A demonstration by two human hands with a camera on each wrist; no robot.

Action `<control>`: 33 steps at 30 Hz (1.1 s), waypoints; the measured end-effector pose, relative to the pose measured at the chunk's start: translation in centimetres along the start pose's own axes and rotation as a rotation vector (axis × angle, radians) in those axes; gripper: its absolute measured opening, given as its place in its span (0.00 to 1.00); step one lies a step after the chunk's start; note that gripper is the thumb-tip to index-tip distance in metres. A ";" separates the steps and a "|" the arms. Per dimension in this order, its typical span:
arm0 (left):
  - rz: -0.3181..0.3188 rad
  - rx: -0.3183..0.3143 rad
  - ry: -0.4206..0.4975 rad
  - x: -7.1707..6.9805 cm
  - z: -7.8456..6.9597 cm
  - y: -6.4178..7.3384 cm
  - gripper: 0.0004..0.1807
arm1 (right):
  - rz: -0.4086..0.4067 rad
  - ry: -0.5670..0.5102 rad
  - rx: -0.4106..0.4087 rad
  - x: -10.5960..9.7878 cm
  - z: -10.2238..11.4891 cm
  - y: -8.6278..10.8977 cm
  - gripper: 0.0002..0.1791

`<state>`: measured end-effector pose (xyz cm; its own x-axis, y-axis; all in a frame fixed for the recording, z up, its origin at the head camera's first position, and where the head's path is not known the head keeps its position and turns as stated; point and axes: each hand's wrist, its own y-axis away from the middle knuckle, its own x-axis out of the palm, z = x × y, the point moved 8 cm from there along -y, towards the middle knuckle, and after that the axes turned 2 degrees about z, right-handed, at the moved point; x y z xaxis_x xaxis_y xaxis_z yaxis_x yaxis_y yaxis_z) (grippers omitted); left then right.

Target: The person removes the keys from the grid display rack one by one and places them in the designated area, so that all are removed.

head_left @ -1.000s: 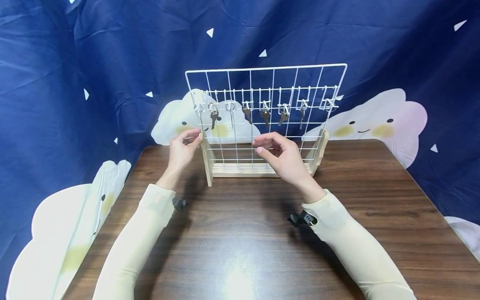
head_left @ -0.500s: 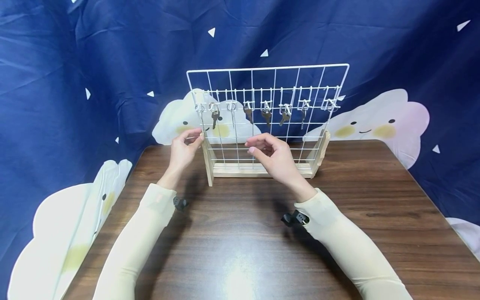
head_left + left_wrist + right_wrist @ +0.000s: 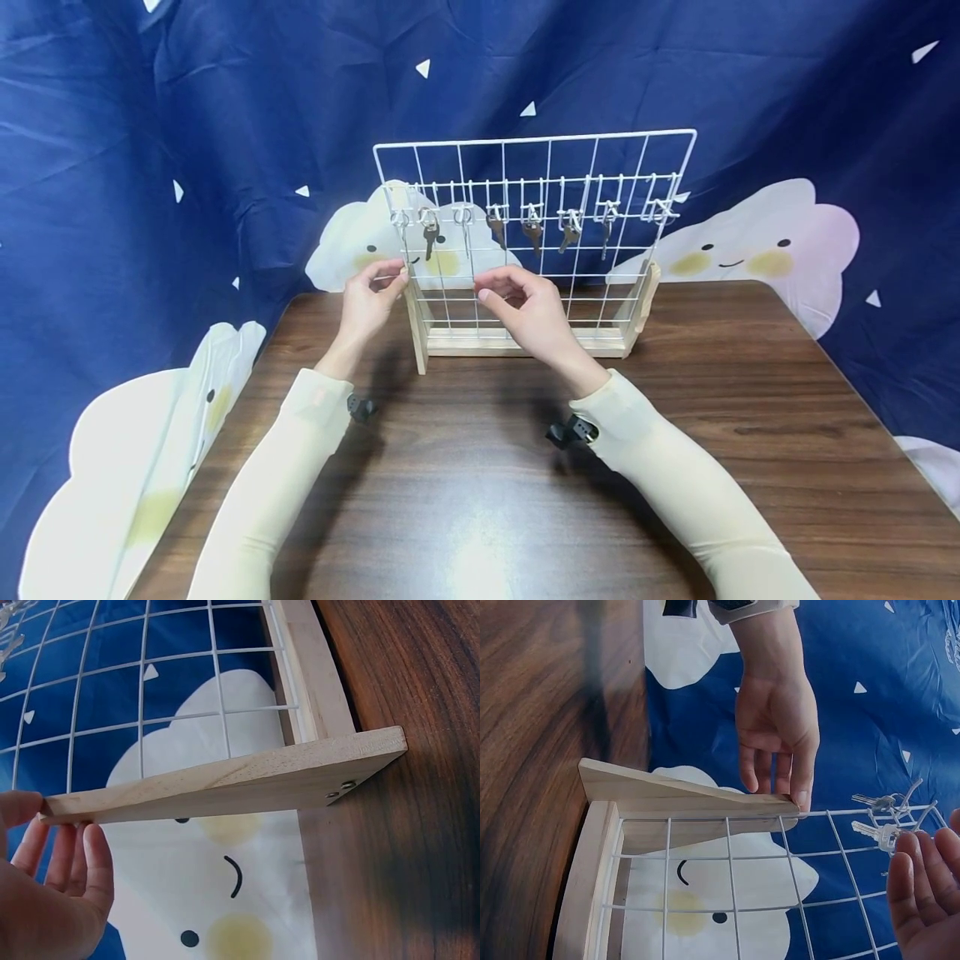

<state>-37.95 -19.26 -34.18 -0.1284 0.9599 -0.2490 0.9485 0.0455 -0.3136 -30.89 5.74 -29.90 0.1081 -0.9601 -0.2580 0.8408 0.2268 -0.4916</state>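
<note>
A white wire grid rack (image 3: pixel 525 142) stands upright on the table, held between wooden side supports. My left hand (image 3: pixel 362 310) pinches the upper tip of the left wooden support (image 3: pixel 217 784), thumb on one side and fingers on the other in the left wrist view. In front of the grid's lower middle hovers my right hand (image 3: pixel 531 312), fingers loosely curved, nothing in them. Above it a row of hooks carries several keys on rings, among them a dark key (image 3: pixel 430 237). Two silver keys (image 3: pixel 885 832) appear beside the right fingers (image 3: pixel 928 881) in the right wrist view.
A wooden base bar (image 3: pixel 480 342) joins the supports at the bottom. The right support (image 3: pixel 641 308) stands at the rack's other end. Behind the brown table (image 3: pixel 465 467) hangs a blue curtain (image 3: pixel 262 100) with white clouds.
My right hand has moved leftward across the front of the grid, towards the left support. The left hand keeps its hold there. The keys hang where they were.
</note>
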 end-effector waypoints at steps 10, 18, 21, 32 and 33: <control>-0.008 0.040 0.009 0.0 0.6 -0.2 0.17 | -0.027 -0.029 -0.040 1.1 0.3 -1.0 0.09; 0.035 0.014 0.005 0.1 -2.6 1.3 0.18 | -0.021 -0.066 -0.036 2.4 0.1 -1.6 0.09; 0.039 0.016 -0.007 0.1 -2.6 1.3 0.19 | -0.020 -0.085 -0.026 2.7 0.1 -1.9 0.09; 0.036 0.050 -0.043 0.1 -2.9 1.4 0.18 | -0.039 -0.083 -0.030 3.8 0.1 -3.0 0.10; 0.034 0.049 -0.046 0.1 -2.9 1.5 0.18 | -0.042 -0.078 -0.031 3.9 0.1 -3.1 0.10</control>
<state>-35.73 -18.34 -31.98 -0.1110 0.9469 -0.3018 0.9374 -0.0011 -0.3483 -33.02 1.26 -29.28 0.1152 -0.9783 -0.1721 0.8289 0.1902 -0.5261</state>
